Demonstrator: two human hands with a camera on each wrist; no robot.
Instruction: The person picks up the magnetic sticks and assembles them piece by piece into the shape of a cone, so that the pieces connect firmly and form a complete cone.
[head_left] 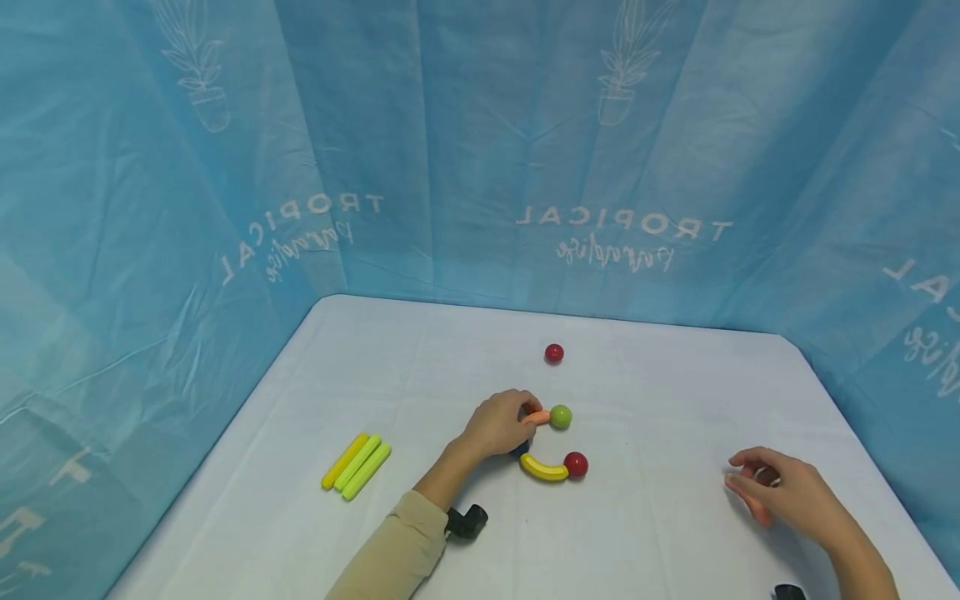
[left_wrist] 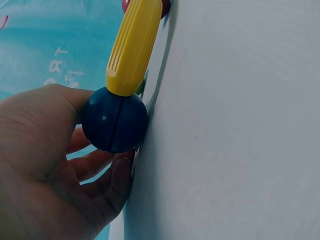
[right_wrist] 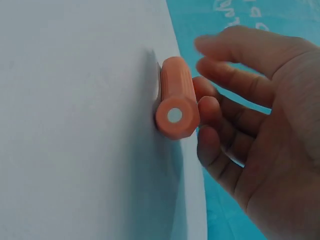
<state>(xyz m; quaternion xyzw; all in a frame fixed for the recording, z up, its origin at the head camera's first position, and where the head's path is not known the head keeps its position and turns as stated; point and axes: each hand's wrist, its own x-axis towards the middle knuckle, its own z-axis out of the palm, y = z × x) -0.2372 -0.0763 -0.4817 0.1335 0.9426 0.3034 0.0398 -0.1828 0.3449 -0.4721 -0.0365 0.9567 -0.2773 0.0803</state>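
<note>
My left hand (head_left: 497, 425) pinches an orange stick (head_left: 538, 417) whose right end meets a green ball (head_left: 560, 417). Close under that hand is a dark blue ball (left_wrist: 115, 120), joined to a curved yellow stick (left_wrist: 134, 47); a red ball (head_left: 576, 464) sits at the yellow piece's other end. In the left wrist view the blue ball hides the pinched stick. Over at the right, my right hand (head_left: 795, 492) has loosely bent, spread fingers beside another orange stick (right_wrist: 177, 95), which lies on the table and shows a silvery disc in its end.
Three straight sticks, one yellow (head_left: 345, 461) and two yellow-green (head_left: 366, 472), lie side by side at the left. A lone red ball (head_left: 553, 353) is farther back on the white table (head_left: 637, 375). Blue printed curtains (head_left: 480, 167) enclose the back and sides.
</note>
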